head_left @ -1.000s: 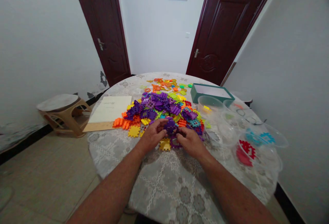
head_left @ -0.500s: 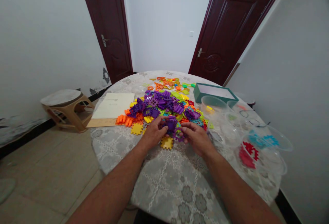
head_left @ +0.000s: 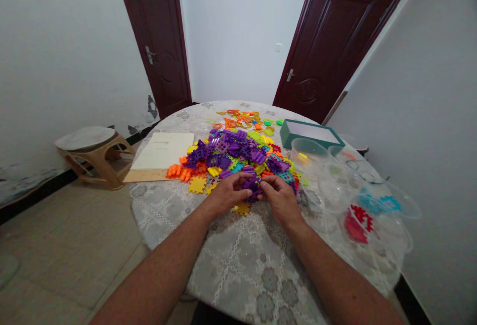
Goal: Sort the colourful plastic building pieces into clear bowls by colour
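**Both hands closed on a purple tile cluster at the pile's near edge**

The left hand (head_left: 225, 195) and right hand (head_left: 280, 198) met over the round table w/ a grey lace-pattern cloth (head_left: 238, 265). Their fingers (head_left: 235, 180) were curled shut on a purple cluster of interlocking plastic tiles (head_left: 252, 186), gripping it from either side. The cluster sat btwn the two hands, just above the cloth and touching the near edge of the big heap of multicoloured plastic tiles (head_left: 238, 153). A flat yellow notched tile (head_left: 241, 209) lay just below it, partly under the left hand.

To the right stood clear plastic bowls, one w/ red pieces (head_left: 357, 218) and one w/ blue pieces (head_left: 383, 202), plus a green cardboard box (head_left: 309, 133).

Judgement: handling the cluster well meant gripping the tile edges, not the faces. It also meant keeping the notches lined up and squeezing evenly from both sides so nothing twisted or popped loose into the heap.
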